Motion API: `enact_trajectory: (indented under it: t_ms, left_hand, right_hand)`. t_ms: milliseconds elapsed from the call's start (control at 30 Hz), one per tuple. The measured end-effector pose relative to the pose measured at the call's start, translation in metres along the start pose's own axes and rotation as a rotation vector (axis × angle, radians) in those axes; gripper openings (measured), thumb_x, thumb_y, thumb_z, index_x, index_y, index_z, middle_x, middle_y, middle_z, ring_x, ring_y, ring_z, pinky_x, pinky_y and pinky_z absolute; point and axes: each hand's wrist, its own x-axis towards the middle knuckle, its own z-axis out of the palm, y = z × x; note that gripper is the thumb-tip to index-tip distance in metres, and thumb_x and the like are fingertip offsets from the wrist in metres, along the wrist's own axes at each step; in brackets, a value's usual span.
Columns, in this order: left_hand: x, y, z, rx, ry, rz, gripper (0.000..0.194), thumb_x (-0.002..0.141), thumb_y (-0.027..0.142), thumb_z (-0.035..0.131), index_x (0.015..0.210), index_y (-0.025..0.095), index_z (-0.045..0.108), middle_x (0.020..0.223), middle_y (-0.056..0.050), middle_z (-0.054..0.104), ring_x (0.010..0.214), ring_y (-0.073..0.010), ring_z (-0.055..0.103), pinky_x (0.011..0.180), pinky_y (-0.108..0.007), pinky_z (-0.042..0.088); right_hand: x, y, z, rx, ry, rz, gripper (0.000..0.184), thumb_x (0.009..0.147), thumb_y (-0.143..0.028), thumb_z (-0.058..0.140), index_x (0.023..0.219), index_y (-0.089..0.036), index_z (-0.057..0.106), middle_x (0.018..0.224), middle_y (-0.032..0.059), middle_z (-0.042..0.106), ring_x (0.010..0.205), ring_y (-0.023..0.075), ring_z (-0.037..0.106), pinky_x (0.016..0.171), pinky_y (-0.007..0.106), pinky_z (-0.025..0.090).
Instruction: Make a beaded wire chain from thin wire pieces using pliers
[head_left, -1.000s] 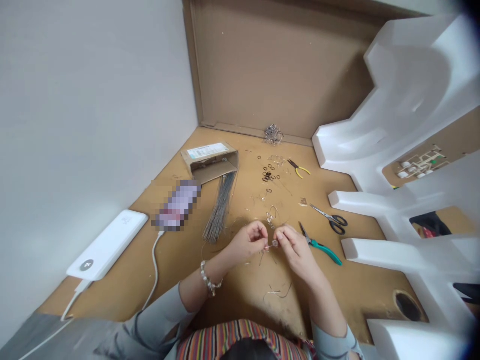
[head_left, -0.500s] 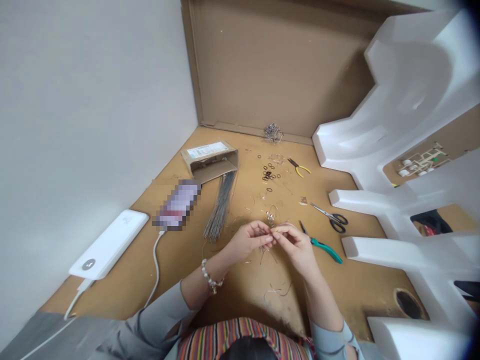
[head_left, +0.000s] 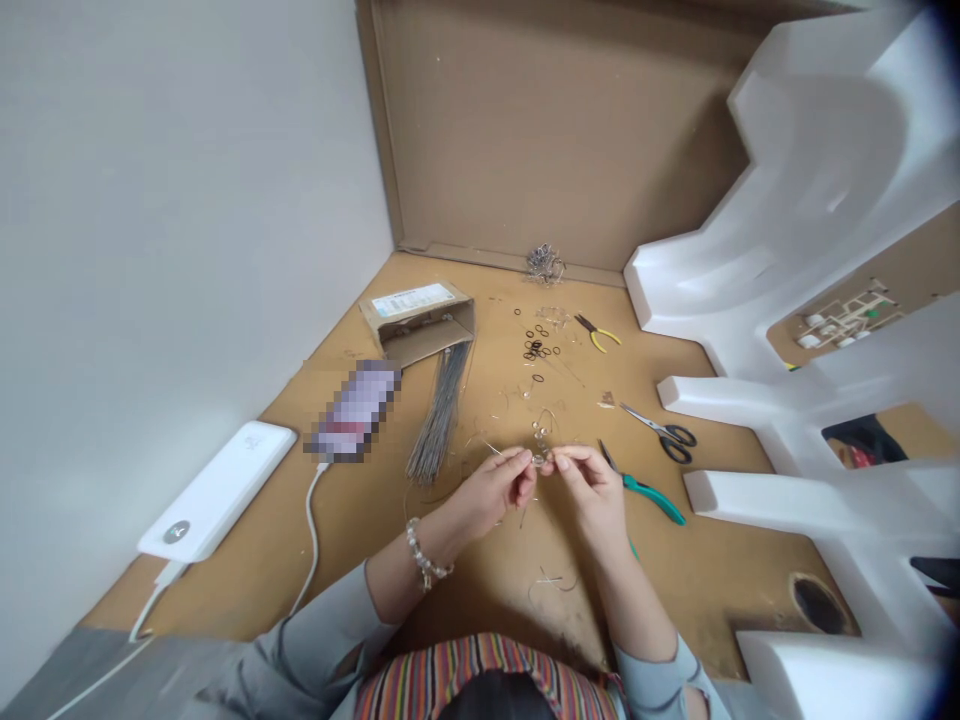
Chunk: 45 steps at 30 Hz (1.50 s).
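Note:
My left hand (head_left: 496,488) and my right hand (head_left: 595,488) meet fingertip to fingertip over the cardboard work surface (head_left: 360,520). Between them they pinch a small piece of thin wire with a clear bead (head_left: 541,460). A beaded bracelet (head_left: 424,562) circles my left wrist. Short bent wire scraps (head_left: 555,582) lie just below my hands. Green-handled pliers (head_left: 646,490) rest right beside my right hand.
Scissors (head_left: 664,435) and yellow-handled pliers (head_left: 598,334) lie further back, with small black rings (head_left: 540,348) and a wire tangle (head_left: 545,263). A bundle of straight wires (head_left: 441,410) spills from a box (head_left: 417,316). Phone (head_left: 354,408) and power bank (head_left: 217,488) left; white foam (head_left: 787,250) right.
Both hands have drifted slightly away from me and come closer together, the fingertips now touching around the small wire and bead.

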Motion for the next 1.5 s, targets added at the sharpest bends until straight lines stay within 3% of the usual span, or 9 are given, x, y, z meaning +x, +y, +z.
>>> enact_trajectory:
  t_ms: [167,300,500,767,867,967,1133,1400,1500]
  left_hand:
    - [-0.002,0.003,0.001,0.134,0.079,0.064,0.031,0.085,0.044,0.048,0.074,0.015,0.051,0.061,0.002,0.051,0.053,-0.0083,0.047,0.057,-0.023,0.037]
    - [-0.002,0.004,0.000,0.046,0.040,0.075,0.024,0.076,0.036,0.063,0.085,0.015,0.053,0.071,0.000,0.058,0.060,-0.0099,0.054,0.060,-0.025,0.041]
    - [-0.002,0.005,0.000,-0.067,0.055,0.054,0.020,0.072,0.028,0.066,0.073,0.014,0.051,0.067,0.000,0.059,0.056,-0.0084,0.053,0.057,-0.023,0.042]
    - [-0.002,0.011,-0.003,-0.025,0.037,0.001,0.022,0.071,0.030,0.068,0.080,0.012,0.059,0.068,-0.002,0.063,0.054,-0.0083,0.055,0.053,-0.022,0.043]
    - [0.000,0.012,-0.006,0.002,0.111,0.025,0.025,0.071,0.031,0.069,0.085,0.012,0.061,0.074,-0.005,0.067,0.058,-0.0106,0.059,0.058,-0.025,0.045]
    - [0.002,0.011,-0.010,0.022,0.169,0.041,0.027,0.071,0.033,0.069,0.087,0.012,0.062,0.077,-0.007,0.069,0.060,-0.0119,0.060,0.061,-0.026,0.046]
    - [0.004,0.009,-0.013,0.072,0.198,0.049,0.030,0.072,0.036,0.067,0.088,0.012,0.062,0.076,-0.007,0.069,0.058,-0.0118,0.060,0.058,-0.026,0.046]
    - [0.004,0.008,-0.013,0.034,0.163,-0.019,0.026,0.075,0.034,0.063,0.089,0.012,0.060,0.073,-0.006,0.068,0.057,-0.0109,0.058,0.057,-0.024,0.044]
    - [0.004,0.007,-0.014,0.048,0.161,-0.011,0.023,0.076,0.031,0.061,0.090,0.012,0.059,0.069,-0.004,0.066,0.053,-0.0094,0.056,0.053,-0.022,0.043]
  right_hand:
    - [0.003,0.006,0.002,0.002,-0.018,0.062,0.012,0.079,-0.031,0.063,0.085,-0.021,0.065,0.071,0.0007,0.066,0.068,0.0153,0.061,0.070,0.032,0.050]
    - [0.004,0.005,-0.001,-0.068,-0.065,0.067,0.013,0.077,-0.033,0.064,0.082,-0.021,0.066,0.075,0.0022,0.066,0.069,0.0150,0.060,0.068,0.031,0.050]
    - [0.008,0.003,-0.007,0.001,-0.025,0.092,0.018,0.076,-0.038,0.063,0.079,-0.020,0.063,0.065,0.0005,0.061,0.057,0.0121,0.054,0.056,0.027,0.047]
    - [0.012,0.001,-0.013,0.020,-0.198,0.168,0.021,0.074,-0.038,0.065,0.082,-0.019,0.065,0.070,0.0025,0.065,0.062,0.0133,0.057,0.062,0.029,0.048]
    - [0.020,0.003,-0.023,-0.193,-0.128,0.163,0.028,0.074,-0.041,0.064,0.092,-0.019,0.065,0.071,0.0029,0.065,0.063,0.0148,0.057,0.063,0.031,0.048]
    - [0.027,0.010,-0.028,-0.673,-0.058,0.050,0.019,0.077,-0.035,0.059,0.086,-0.020,0.067,0.077,0.0049,0.067,0.068,0.0177,0.059,0.066,0.032,0.046]
    - [0.029,0.023,-0.015,-1.094,-0.178,-0.081,0.016,0.077,-0.019,0.054,0.087,-0.022,0.066,0.089,0.0078,0.067,0.080,0.0203,0.060,0.068,0.029,0.042]
    - [0.033,0.030,-0.014,-0.974,-0.178,-0.017,0.010,0.078,-0.019,0.053,0.076,-0.019,0.063,0.079,0.0068,0.065,0.072,0.0183,0.059,0.067,0.029,0.043]
    - [0.034,0.028,-0.022,-0.722,-0.211,0.064,0.012,0.078,-0.029,0.057,0.080,-0.018,0.062,0.075,0.0046,0.066,0.069,0.0167,0.061,0.067,0.030,0.047]
